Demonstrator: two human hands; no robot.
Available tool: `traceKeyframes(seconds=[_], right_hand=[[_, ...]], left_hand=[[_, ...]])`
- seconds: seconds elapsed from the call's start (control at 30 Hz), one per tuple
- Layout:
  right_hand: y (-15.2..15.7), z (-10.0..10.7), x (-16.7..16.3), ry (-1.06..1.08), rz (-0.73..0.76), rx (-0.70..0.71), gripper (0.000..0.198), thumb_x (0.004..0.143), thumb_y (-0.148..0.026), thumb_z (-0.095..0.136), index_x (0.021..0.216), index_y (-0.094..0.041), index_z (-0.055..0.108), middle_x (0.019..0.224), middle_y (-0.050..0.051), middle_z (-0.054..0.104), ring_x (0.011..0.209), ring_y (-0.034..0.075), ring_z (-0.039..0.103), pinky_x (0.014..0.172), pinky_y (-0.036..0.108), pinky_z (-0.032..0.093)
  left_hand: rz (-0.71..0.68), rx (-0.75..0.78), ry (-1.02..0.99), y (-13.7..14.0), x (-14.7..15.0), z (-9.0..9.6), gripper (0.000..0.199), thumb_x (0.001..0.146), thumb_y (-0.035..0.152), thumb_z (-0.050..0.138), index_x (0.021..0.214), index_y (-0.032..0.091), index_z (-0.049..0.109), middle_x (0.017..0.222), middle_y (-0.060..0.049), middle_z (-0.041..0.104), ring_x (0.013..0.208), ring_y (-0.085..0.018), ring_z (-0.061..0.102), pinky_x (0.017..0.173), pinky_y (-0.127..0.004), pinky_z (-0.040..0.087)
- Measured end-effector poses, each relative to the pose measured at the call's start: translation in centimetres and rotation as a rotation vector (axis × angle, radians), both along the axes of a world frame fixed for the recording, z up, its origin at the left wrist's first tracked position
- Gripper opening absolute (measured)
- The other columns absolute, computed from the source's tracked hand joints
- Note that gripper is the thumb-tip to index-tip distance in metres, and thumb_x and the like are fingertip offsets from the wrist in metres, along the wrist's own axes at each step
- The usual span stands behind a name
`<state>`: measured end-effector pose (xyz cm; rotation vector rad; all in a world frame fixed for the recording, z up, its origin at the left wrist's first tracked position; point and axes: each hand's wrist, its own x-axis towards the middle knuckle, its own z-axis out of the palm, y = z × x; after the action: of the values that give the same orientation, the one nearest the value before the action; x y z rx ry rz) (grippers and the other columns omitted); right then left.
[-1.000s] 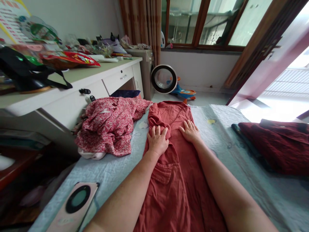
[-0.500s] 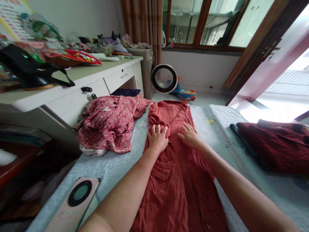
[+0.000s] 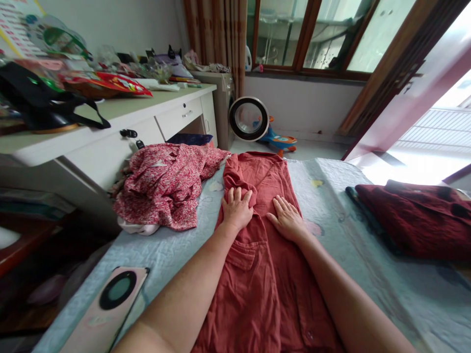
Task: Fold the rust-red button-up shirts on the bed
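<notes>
A rust-red garment (image 3: 253,274) with a flap pocket and a collar at its far end lies lengthwise in front of me on a pale blue quilted cover (image 3: 331,211). My left hand (image 3: 237,208) rests on its left side, fingers spread over a bunched fold. On the right half, my right hand (image 3: 287,218) lies flat with its fingers stretched out. Both palms face down on the cloth and neither grips it. The near end of the garment runs out of view below.
A heap of red-and-white patterned cloth (image 3: 162,186) sits to the left, with a pink phone (image 3: 110,304) nearer me. Folded dark red clothes (image 3: 415,220) lie at the right. Beyond stand a cluttered white desk (image 3: 143,115) and a washing machine with its round door (image 3: 249,119) open.
My right hand has slid a little toward me on the garment, and its forearm has swung inward. My left hand stays on the same fold. The view has shifted slightly.
</notes>
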<state>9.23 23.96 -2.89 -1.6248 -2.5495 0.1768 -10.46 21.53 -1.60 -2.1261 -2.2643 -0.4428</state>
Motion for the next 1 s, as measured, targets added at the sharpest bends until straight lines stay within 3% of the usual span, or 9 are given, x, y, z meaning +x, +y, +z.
traceKeyframes(seconds=[0.27, 0.53, 0.73, 0.83, 1.0], right_hand=[[0.8, 0.0, 1.1, -0.024, -0.101, -0.031, 0.071, 0.098, -0.058, 0.029, 0.152, -0.012, 0.032, 0.161, 0.011, 0.022, 0.15, 0.025, 0.016, 0.12, 0.041, 0.016], [1.6, -0.2, 2.6, -0.036, -0.187, -0.05, 0.071, 0.098, -0.057, 0.028, 0.153, -0.011, 0.029, 0.162, 0.012, 0.019, 0.15, 0.025, 0.016, 0.119, 0.045, 0.019], [0.5, 0.6, 2.7, -0.065, -0.232, 0.084, 0.066, 0.097, -0.051, 0.037, 0.145, -0.006, 0.041, 0.158, 0.018, 0.03, 0.147, 0.033, 0.021, 0.119, 0.05, 0.017], [-1.0, 1.0, 1.5, -0.016, -0.132, 0.164, 0.059, 0.097, -0.04, 0.038, 0.145, -0.007, 0.041, 0.158, 0.016, 0.029, 0.148, 0.03, 0.02, 0.12, 0.046, 0.016], [-2.6, 0.7, -0.2, 0.052, 0.099, 0.059, 0.06, 0.098, -0.044, 0.036, 0.147, -0.009, 0.04, 0.157, 0.015, 0.032, 0.147, 0.025, 0.025, 0.119, 0.041, 0.023]], left_hand=[[0.008, 0.011, 0.01, 0.1, 0.0, -0.1, 0.057, 0.087, 0.04, 0.056, 0.142, 0.033, 0.044, 0.152, -0.009, 0.036, 0.14, -0.035, 0.025, 0.109, -0.06, 0.028], [0.005, -0.008, 0.018, 0.3, -0.1, -0.2, 0.058, 0.087, 0.04, 0.056, 0.143, 0.033, 0.043, 0.153, -0.009, 0.035, 0.14, -0.036, 0.025, 0.108, -0.061, 0.03], [0.007, 0.012, 0.03, 0.4, -0.1, -0.5, 0.057, 0.087, 0.041, 0.056, 0.142, 0.034, 0.044, 0.152, -0.009, 0.036, 0.139, -0.036, 0.026, 0.107, -0.061, 0.031], [0.009, 0.013, 0.031, 0.5, -0.1, -0.8, 0.057, 0.087, 0.042, 0.055, 0.142, 0.035, 0.044, 0.152, -0.009, 0.036, 0.139, -0.035, 0.025, 0.107, -0.061, 0.031], [0.003, 0.026, 0.038, 0.6, -0.2, -0.9, 0.057, 0.088, 0.042, 0.055, 0.143, 0.034, 0.043, 0.152, -0.009, 0.035, 0.14, -0.035, 0.024, 0.107, -0.059, 0.031]])
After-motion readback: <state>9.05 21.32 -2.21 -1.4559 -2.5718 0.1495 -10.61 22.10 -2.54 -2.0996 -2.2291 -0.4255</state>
